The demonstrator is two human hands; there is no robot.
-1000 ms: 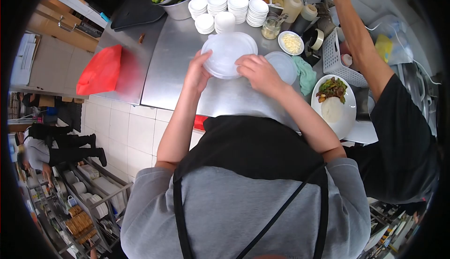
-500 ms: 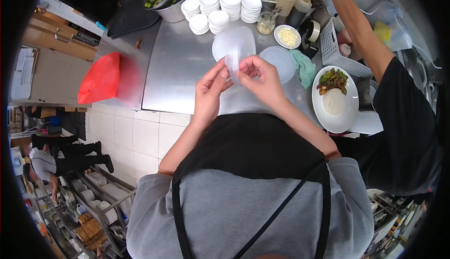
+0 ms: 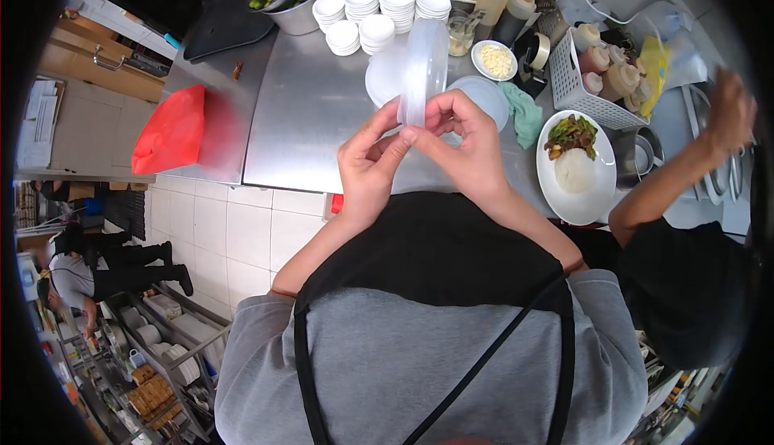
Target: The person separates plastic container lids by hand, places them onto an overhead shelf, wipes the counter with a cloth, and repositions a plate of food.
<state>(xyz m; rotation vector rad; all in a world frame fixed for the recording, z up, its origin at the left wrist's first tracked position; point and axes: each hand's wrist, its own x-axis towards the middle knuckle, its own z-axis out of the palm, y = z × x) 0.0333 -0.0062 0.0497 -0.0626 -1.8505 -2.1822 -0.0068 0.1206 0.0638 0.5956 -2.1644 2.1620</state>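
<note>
Upright on its edge, a clear round plastic lid [image 3: 422, 66] is pinched between my two hands; it may be more than one lid nested together. My left hand [image 3: 369, 161] is closed on its lower rim from the left. From the right, my right hand [image 3: 469, 135] grips the same rim, thumbs close together. Behind the held lid, a pale translucent round piece [image 3: 382, 81] lies on the steel counter, partly hidden. Another translucent round lid or container [image 3: 489, 100] lies just beyond my right hand.
Stacked white saucers [image 3: 376, 32] stand at the back. To the right are a green cloth [image 3: 526, 114], a plate of rice and stir-fry [image 3: 576, 203] and a bottle basket [image 3: 592, 90]. A co-worker's arm [image 3: 677, 179] reaches in there. A red bag [image 3: 171, 135] lies left.
The clear lid in my hands has turned and risen, and now shows more of its round face. The co-worker's arm has swung down and right, away from the bottle basket.
</note>
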